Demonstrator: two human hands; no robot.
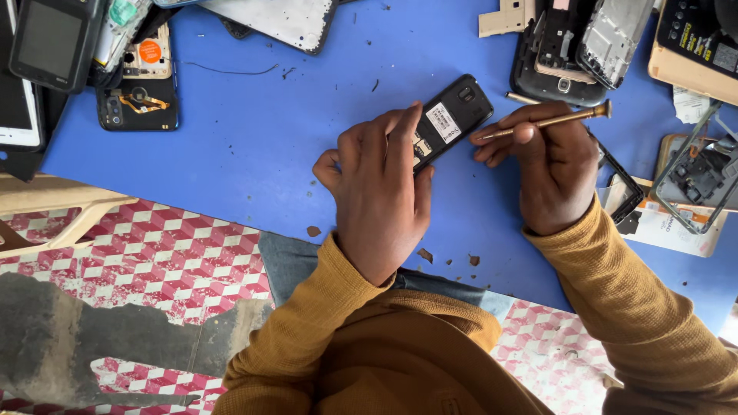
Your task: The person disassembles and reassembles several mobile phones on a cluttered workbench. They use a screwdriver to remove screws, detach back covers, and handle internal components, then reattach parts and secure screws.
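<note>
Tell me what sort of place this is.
Probably a phone repair bench. The left hand holds an opened black phone, the right hand holds a slim screwdriver, and dismantled phones and loose parts lie on the blue table.

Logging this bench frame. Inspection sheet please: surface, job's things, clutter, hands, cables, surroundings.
Surface: blue tabletop, scattered dark crumbs.
Job's things: black phone, back cover off, white label showing; slim brass-coloured screwdriver.
Clutter: opened phones and parts top left, phone shells top right, loose frames right.
Hands: left hand grips the phone; right hand holds the screwdriver, tip at the phone's edge.
Cables: thin dark wire.
Surroundings: red-and-white patterned floor, damaged patch.
</note>
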